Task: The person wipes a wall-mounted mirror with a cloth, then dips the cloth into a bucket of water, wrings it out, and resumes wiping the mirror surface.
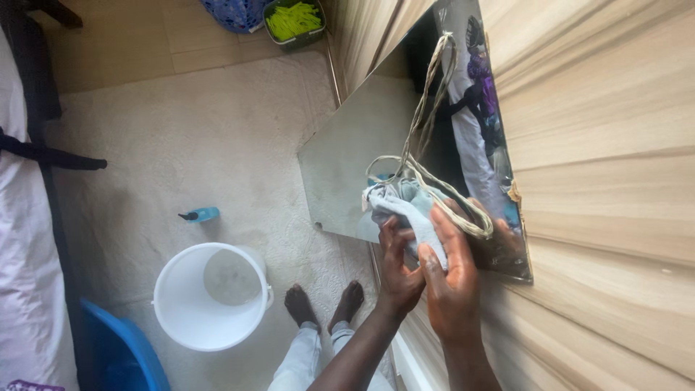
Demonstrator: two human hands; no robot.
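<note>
A frameless mirror (pixel 347 159) leans against a light wooden wall panel (pixel 608 145). A pale cord (pixel 427 108) hangs across its face. I press a pale grey-white cloth (pixel 405 206) against the glass with both hands. My left hand (pixel 398 271) grips the cloth's lower edge from below. My right hand (pixel 452 279) lies over the cloth's right side, fingers flat on the mirror next to the cord's loop. The mirror's right part reflects a person and dark shapes.
A white bucket (pixel 210 297) holding water stands on the cream carpet (pixel 181 145), with a small blue spray bottle (pixel 200 214) lying beside it. A blue tub (pixel 123 347) sits at lower left. My bare feet (pixel 326 304) are below the mirror. A tray of green items (pixel 293 20) lies far off.
</note>
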